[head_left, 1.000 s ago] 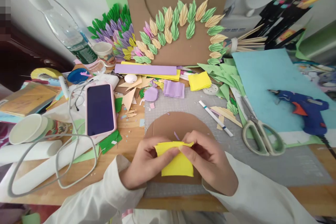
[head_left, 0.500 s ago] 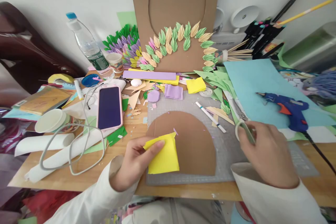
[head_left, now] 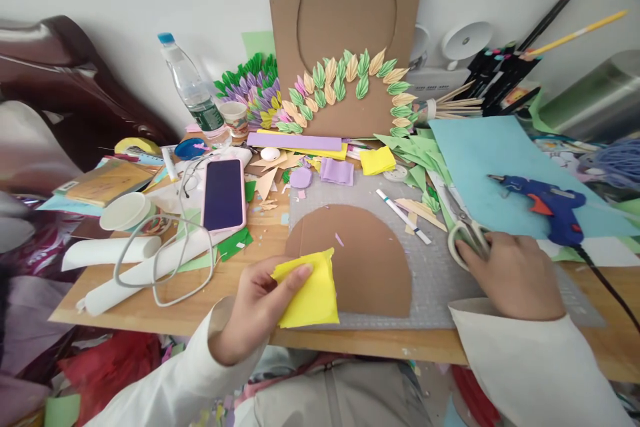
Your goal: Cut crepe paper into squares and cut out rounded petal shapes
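A folded square of yellow crepe paper (head_left: 311,290) is pinched between the thumb and fingers of my left hand (head_left: 265,303), above the near edge of a brown cardboard piece with a rounded top (head_left: 363,253). At the right, my right hand (head_left: 520,273) is closed at the handles of a pair of scissors (head_left: 467,230). The scissors lie nearly flat, with blades pointing away from me; some fingers are hidden behind my hand. A grey cutting mat (head_left: 433,297) lies under the cardboard.
A blue glue gun (head_left: 545,203) rests on light blue paper (head_left: 480,153), its cord trailing right. Leftward are a phone (head_left: 223,195), white cable (head_left: 120,273), paper rolls (head_left: 110,252) and a water bottle (head_left: 200,103). A cardboard panel with paper leaves (head_left: 345,20) stands behind.
The scissors' handles have gone from tilted up to lying flatter, with my right hand still at them. My left hand keeps the yellow paper. The view has shifted slightly.
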Demonstrator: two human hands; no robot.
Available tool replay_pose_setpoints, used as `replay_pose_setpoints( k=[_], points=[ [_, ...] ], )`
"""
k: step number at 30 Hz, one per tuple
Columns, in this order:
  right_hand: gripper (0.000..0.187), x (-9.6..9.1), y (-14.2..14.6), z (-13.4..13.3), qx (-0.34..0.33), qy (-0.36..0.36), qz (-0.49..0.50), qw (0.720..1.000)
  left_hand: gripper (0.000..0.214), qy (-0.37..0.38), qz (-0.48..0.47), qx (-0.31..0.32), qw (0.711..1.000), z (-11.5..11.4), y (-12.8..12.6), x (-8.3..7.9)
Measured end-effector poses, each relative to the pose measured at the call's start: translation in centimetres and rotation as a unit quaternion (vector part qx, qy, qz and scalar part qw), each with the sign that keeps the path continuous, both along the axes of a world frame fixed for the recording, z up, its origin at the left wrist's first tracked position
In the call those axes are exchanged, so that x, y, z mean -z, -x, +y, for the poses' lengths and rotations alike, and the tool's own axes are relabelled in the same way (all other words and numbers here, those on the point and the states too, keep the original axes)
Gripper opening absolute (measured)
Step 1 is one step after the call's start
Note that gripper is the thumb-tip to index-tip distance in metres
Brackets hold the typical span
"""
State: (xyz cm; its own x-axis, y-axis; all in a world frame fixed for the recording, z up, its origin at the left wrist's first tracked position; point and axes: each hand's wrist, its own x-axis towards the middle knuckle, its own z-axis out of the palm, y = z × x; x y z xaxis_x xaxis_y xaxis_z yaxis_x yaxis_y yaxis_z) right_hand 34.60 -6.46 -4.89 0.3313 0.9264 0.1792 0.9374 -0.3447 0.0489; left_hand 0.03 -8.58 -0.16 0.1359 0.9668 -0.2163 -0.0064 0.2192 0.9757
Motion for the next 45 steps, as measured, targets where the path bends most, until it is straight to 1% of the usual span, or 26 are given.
replay_pose_setpoints(
  k=[4,6,7,9,10,11,12,14,16,17,19,22,24,26,28,31,35,39,43,45],
  points=[
    [0.027,-1.4,0.4,-0.7,0.001,0.014,0.017,1.0,0.035,0.012,-0.019,-0.025,0.999,0.1,0.0,0.7],
    [0.03,-2.3,1.4,-1.8,0.007,-0.007,0.048,0.999,0.032,0.018,-0.024,-0.036,0.999,0.1,-0.1,1.1],
    [0.032,-2.7,2.1,-2.6,0.007,-0.045,0.104,0.994,0.032,0.022,-0.027,-0.04,0.999,0.2,-0.1,1.4],
    [0.026,-3.3,3.9,-4.3,-0.025,-0.093,0.256,0.962,0.031,0.03,-0.042,-0.042,0.998,0.3,-0.3,1.8],
    [0.025,-3.4,4.8,-5.1,-0.055,-0.078,0.324,0.941,0.032,0.033,-0.054,-0.043,0.997,0.3,-0.4,2.0],
    [0.029,-3.5,5.7,-5.9,-0.086,-0.033,0.366,0.926,0.032,0.034,-0.066,-0.044,0.996,0.3,-0.6,2.1],
    [0.036,-3.6,6.6,-6.5,-0.122,-0.005,0.384,0.915,0.032,0.035,-0.075,-0.043,0.996,0.4,-0.7,2.2],
    [0.053,-3.7,8.1,-7.4,-0.207,0.044,0.42,0.882,0.034,0.036,-0.082,-0.038,0.995,0.4,-1.0,2.3],
    [0.058,-4.0,9.4,-7.7,-0.248,0.071,0.44,0.86,0.037,0.044,-0.075,-0.027,0.996,0.3,-1.2,2.3],
    [0.058,-4.2,9.9,-7.7,-0.252,0.082,0.446,0.855,0.037,0.047,-0.069,-0.019,0.996,0.2,-1.2,2.4],
    [0.056,-4.6,10.8,-7.5,-0.242,0.1,0.446,0.856,0.038,0.047,-0.054,-0.005,0.997,0.0,-1.1,2.4],
    [0.043,-5.0,11.8,-7.0,-0.232,0.134,0.426,0.864,0.039,0.045,-0.033,0.01,0.998,0.0,-0.9,2.5],
    [0.035,-5.1,12.3,-6.7,-0.235,0.155,0.412,0.867,0.038,0.043,-0.027,0.018,0.999,0.0,-0.9,2.6],
    [0.033,-5.2,12.7,-6.6,-0.242,0.165,0.4,0.869,0.036,0.031,-0.026,0.025,0.999,0.1,-1.0,2.5],
    [0.035,-5.2,13.0,-6.5,-0.249,0.152,0.385,0.876,0.035,0.014,-0.021,0.032,0.999,0.3,-1.0,2.2],
    [0.04,-5.1,13.0,-6.5,-0.269,0.102,0.357,0.889,0.032,-0.007,-0.008,0.032,0.999,0.4,-1.1,2.0],
    [0.045,-4.9,12.6,-6.7,-0.297,0.051,0.335,0.892,0.034,0.0,-0.005,0.03,1.0,0.3,-1.0,2.1],
    [0.04,-4.9,12.5,-6.8,-0.29,0.051,0.334,0.895,0.036,-0.001,0.006,0.022,1.0,0.1,-1.1,2.1],
    [0.037,-4.8,12.7,-6.7,-0.28,0.056,0.346,0.893,0.033,0.024,-0.014,0.009,1.0,0.0,-1.5,1.7],
    [0.035,-4.8,12.7,-6.8,-0.277,0.062,0.348,0.893,0.033,0.025,-0.016,0.006,1.0,0.0,-1.6,1.6]
  ],
)
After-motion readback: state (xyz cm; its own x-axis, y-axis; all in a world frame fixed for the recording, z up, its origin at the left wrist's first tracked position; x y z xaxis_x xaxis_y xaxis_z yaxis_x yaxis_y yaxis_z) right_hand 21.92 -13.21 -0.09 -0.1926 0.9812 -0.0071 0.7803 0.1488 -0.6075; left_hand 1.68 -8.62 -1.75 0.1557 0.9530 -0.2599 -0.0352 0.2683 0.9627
